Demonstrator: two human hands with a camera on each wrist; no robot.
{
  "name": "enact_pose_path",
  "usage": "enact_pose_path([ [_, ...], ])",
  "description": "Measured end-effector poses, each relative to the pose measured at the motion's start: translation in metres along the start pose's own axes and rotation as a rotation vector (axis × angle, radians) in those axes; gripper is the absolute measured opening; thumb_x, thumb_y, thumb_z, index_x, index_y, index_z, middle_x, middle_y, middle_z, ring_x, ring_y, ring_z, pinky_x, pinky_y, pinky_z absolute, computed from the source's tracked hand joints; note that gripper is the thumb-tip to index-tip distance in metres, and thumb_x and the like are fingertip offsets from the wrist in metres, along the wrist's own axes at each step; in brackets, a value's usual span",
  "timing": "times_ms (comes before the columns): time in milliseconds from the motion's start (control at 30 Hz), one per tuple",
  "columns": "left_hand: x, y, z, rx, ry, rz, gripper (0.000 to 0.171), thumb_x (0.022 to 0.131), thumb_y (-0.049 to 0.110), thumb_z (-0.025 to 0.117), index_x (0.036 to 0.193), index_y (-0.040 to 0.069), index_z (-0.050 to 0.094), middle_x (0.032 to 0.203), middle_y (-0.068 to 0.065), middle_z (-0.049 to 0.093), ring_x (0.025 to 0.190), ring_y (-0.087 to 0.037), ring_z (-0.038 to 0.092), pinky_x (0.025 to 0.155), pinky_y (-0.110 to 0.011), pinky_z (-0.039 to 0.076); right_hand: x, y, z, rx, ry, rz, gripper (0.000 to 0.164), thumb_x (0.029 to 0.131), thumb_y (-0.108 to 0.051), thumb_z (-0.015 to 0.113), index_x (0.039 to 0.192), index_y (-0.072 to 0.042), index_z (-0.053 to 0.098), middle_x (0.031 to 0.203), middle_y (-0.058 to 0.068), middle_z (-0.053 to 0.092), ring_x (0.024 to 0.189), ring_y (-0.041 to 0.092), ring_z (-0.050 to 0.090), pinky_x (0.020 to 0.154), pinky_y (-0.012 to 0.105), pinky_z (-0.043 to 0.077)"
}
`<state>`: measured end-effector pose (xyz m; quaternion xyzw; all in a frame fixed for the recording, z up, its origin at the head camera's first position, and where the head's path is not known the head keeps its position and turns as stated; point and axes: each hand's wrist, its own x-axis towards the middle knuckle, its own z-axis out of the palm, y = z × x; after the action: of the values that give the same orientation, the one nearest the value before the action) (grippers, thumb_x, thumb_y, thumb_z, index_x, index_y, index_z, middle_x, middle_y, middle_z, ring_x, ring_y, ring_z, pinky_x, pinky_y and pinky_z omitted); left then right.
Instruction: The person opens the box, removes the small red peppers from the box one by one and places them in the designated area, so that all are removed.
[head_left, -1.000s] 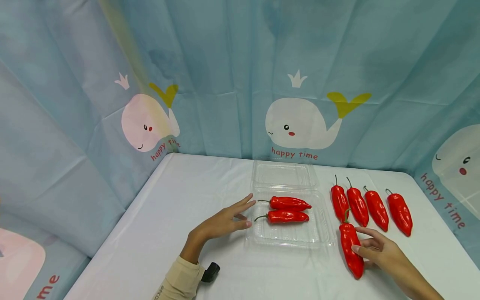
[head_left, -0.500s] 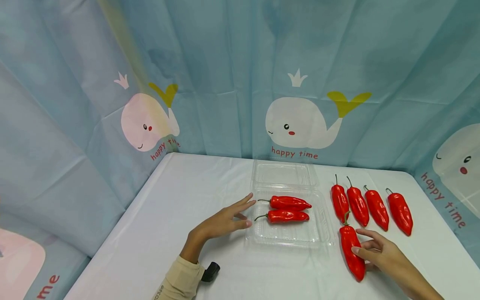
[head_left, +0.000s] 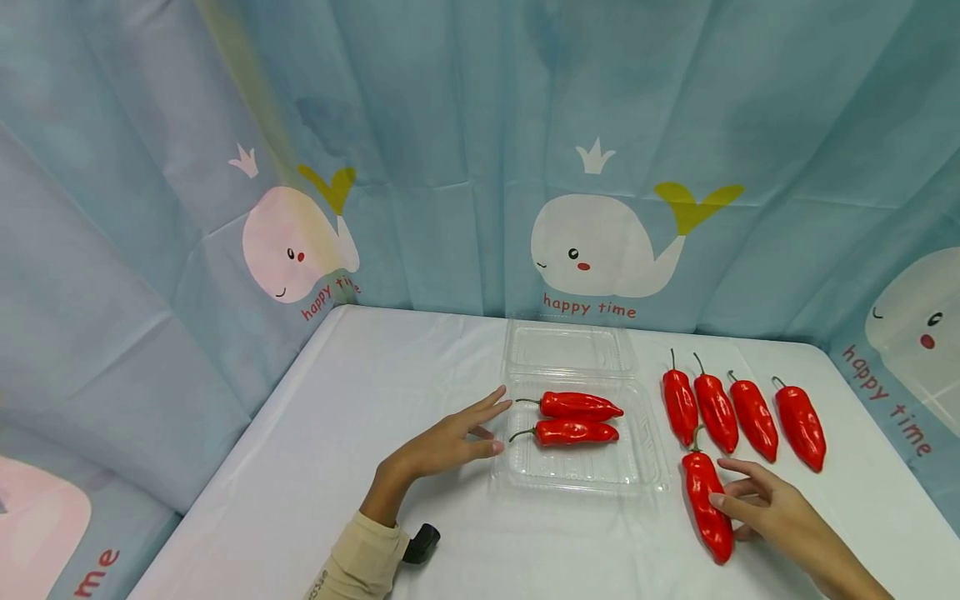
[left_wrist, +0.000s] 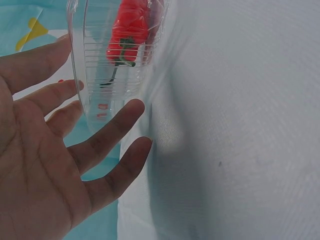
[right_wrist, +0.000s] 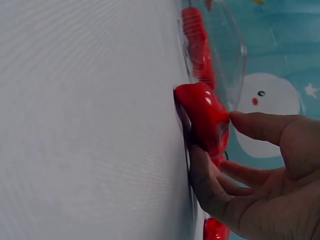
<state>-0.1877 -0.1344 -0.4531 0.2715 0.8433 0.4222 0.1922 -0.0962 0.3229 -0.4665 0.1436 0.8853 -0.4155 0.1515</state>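
Note:
In the head view my right hand (head_left: 776, 508) pinches a red pepper (head_left: 703, 498) with a green stem, low on the white table at the right. The right wrist view has the thumb on one side of this pepper (right_wrist: 202, 112) and fingers against the other. A clear plastic clamshell box (head_left: 577, 477) stands in the middle, lid folded back, with two red peppers (head_left: 579, 407) lying side by side in it. At its left edge my left hand (head_left: 446, 443) spreads relaxed fingers and holds nothing. In the left wrist view fingertips are at the box wall (left_wrist: 77, 55); contact is unclear.
Several more red peppers (head_left: 752, 419) lie in a row at the right of the table, stems pointing away. The held pepper's stem reaches the near end of the leftmost one (head_left: 679, 404). A blue whale-print curtain (head_left: 450, 167) closes off the back and sides.
My right hand and the pepper it pinches have shifted slightly right and nearer to me. The left hand and the box stay where they were.

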Motion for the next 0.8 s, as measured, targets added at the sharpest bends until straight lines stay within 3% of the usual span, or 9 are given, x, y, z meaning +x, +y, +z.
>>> enact_pose_path([
  [200,-0.001,0.000,0.000,-0.008,-0.004,-0.009,0.071,0.106,0.037,0.062,0.169,0.023,0.032,0.179,0.007,0.014,0.131,-0.021,0.062,0.111,-0.059,0.047,0.001,-0.002,-0.006,-0.021,0.011,-0.015,0.096,0.091,-0.046,0.082,0.158,0.005,0.035,0.117,0.018,0.069,0.088,0.018,0.074,0.078,0.039,0.065],
  [500,-0.001,0.000,0.001,-0.021,0.004,-0.014,0.071,0.105,0.038,0.062,0.168,0.023,0.033,0.179,0.007,0.015,0.131,-0.021,0.062,0.111,-0.060,0.047,-0.001,-0.009,-0.016,-0.044,0.029,-0.037,0.095,0.093,-0.049,0.079,0.158,0.004,0.035,0.128,0.028,0.065,0.094,0.018,0.073,0.079,0.039,0.065],
  [800,0.000,0.000,0.001,-0.004,-0.001,0.000,0.071,0.106,0.039,0.061,0.169,0.021,0.032,0.179,0.004,0.014,0.131,-0.024,0.062,0.113,-0.062,0.045,-0.003,-0.022,-0.019,-0.036,0.069,-0.131,0.087,0.097,-0.048,0.075,0.160,0.000,0.038,0.139,0.031,0.060,0.110,0.030,0.072,0.080,0.038,0.065],
])
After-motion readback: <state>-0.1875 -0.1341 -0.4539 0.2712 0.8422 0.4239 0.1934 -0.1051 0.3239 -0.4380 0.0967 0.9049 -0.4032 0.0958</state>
